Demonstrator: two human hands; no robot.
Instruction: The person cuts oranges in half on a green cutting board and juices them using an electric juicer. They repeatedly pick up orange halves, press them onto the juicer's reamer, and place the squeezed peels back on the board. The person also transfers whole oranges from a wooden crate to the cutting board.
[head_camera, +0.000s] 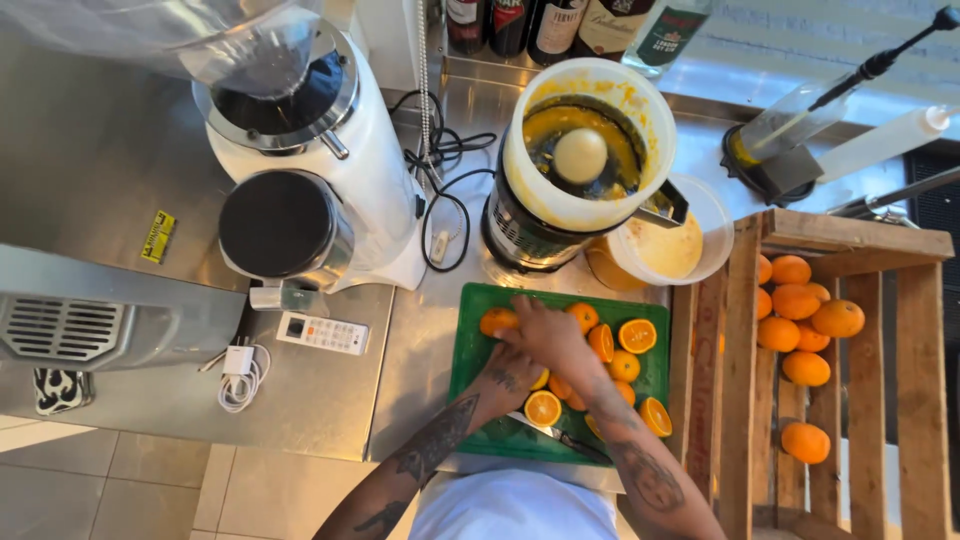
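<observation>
the green cutting board (470, 395) is the landmark here. over its middle both hands meet among the halved oranges (637, 335). the right hand (545, 330) reaches across toward the board's far left corner, fingers curled down near an orange half (497, 321) lying there — whether it actually grips the fruit cannot be told, since the hand covers its own fingertips. the left hand (512, 368) sits just nearer the person, partly under the right wrist; what it holds, if anything, is hidden (its fingers are hidden). the orange half lies just left of the right hand, so that hand is the nearer one. a knife (560, 436) rests along the board's near edge. beyond the board stands the juicer (580, 160); to the board's right, a wooden crate (860, 240) of whole oranges (805, 368).
</observation>
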